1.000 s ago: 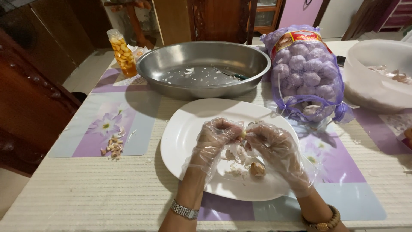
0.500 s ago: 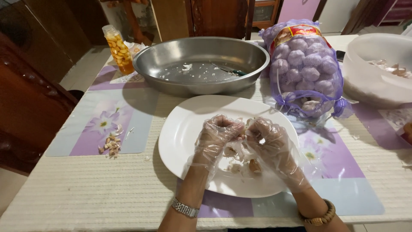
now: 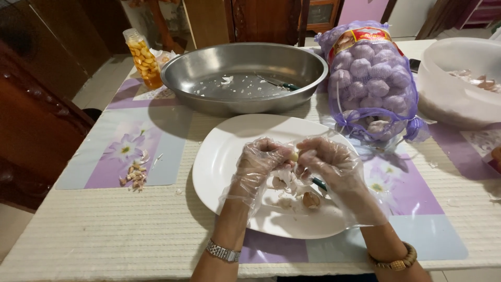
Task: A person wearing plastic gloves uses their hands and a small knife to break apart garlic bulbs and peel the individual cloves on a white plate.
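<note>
A counter covered in a cream ribbed woven cloth is carrying everything, with glossy purple flower-print placemats lying on it. A large shiny oval steel basin is sitting just behind the white plate, holding papery white scraps and a small green-handled tool. To the right of the plate and touching its far corner, a purple mesh sack is bulging with round garlic bulbs. Further right of the plate, a white plastic tub is resting, holding pale skins. The white plate, smooth and rounded-square, is lying at the centre near the counter's front edge.

Over the plate, the left hand and the right hand, both wearing loose, crinkly clear plastic gloves, are meeting. Their fingertips are pinching together on a small pale garlic clove held just above the plate; each grip is closed on it. Loose cloves and skins are lying on the plate beneath the hands. Behind and left of the plate, a tall clear jar of yellow pieces is standing. Left of the plate, a small heap of dry peelings is resting on a placemat.
</note>
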